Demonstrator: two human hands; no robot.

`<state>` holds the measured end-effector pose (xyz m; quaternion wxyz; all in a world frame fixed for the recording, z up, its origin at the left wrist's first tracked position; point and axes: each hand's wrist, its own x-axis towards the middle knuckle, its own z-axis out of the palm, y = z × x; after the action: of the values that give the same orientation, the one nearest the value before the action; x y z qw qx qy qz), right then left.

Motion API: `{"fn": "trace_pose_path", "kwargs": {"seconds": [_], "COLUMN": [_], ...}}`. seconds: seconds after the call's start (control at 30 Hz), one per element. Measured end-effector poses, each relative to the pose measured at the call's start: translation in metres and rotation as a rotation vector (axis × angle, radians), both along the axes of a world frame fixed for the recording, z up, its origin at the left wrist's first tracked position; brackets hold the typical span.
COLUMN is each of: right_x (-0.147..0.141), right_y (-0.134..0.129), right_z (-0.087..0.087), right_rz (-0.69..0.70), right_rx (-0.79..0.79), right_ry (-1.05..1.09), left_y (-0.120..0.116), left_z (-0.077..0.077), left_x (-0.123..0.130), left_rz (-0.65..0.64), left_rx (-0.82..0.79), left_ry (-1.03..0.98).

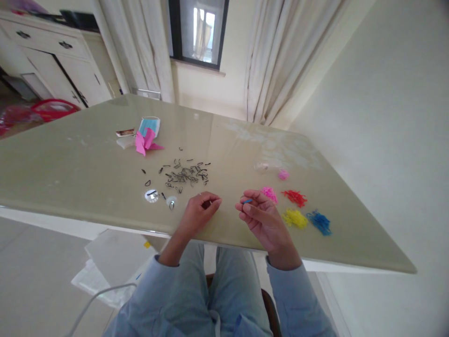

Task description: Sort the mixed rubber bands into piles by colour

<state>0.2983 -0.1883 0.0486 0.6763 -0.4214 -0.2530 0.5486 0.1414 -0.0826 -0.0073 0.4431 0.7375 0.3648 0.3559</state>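
Observation:
My right hand point(266, 217) is raised over the table's near side, thumb and fingers pinching a small blue strip point(247, 201). To its left, my left hand point(199, 213) hovers with thumb and fingertips pressed together; whatever it may hold is hidden. Beyond the left hand lies a loose heap of small dark loops point(185, 175), too fine to name. Piles of small coloured strips lie around the right hand: pink point(270, 194), red point(295, 198), yellow point(295, 218) and blue point(319, 222).
Left of the dark heap are a shiny round disc point(151, 195) and a clear disc point(171, 202). A pink ball-like bundle point(283, 174) lies beyond the piles. Farther left are pink paper point(147, 141) and a blue face mask point(150, 124). The table's front edge point(224, 244) runs before my lap.

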Motion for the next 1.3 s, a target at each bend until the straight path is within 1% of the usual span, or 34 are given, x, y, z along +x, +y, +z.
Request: {"fn": "trace_pose_path", "kwargs": {"seconds": [0.1, 0.37, 0.57, 0.77, 0.9, 1.03, 1.17, 1.3], "right_x": [0.0, 0.006, 0.017, 0.031, 0.042, 0.053, 0.069, 0.1], "right_y": [-0.011, -0.032, -0.045, -0.062, -0.074, -0.086, -0.103, -0.12], "right_z": [-0.001, 0.007, 0.004, 0.0, -0.002, -0.007, -0.014, -0.021], "right_rz": [-0.027, -0.132, -0.156, -0.222, -0.302, -0.404, -0.561, -0.729], "right_rx": [0.022, 0.059, 0.076, 0.067, 0.041, 0.013, -0.021, -0.087], "right_ry": [0.022, 0.063, 0.028, 0.019, 0.001, -0.083, -0.145, -0.294], "left_y": [0.001, 0.0, -0.002, -0.003, -0.003, -0.002, -0.002, -0.001], "left_z": [-0.001, 0.0, 0.005, 0.004, 0.003, 0.002, 0.002, 0.0], "left_x": [-0.001, -0.002, -0.002, -0.004, -0.005, -0.006, -0.006, -0.006], "left_rz": [0.006, 0.027, 0.042, 0.067, 0.072, 0.082, 0.086, 0.08], "left_rx": [-0.002, -0.048, -0.048, -0.038, -0.047, -0.061, -0.051, -0.028], "left_ry": [0.007, 0.035, 0.028, 0.051, 0.059, 0.058, 0.055, 0.081]}}
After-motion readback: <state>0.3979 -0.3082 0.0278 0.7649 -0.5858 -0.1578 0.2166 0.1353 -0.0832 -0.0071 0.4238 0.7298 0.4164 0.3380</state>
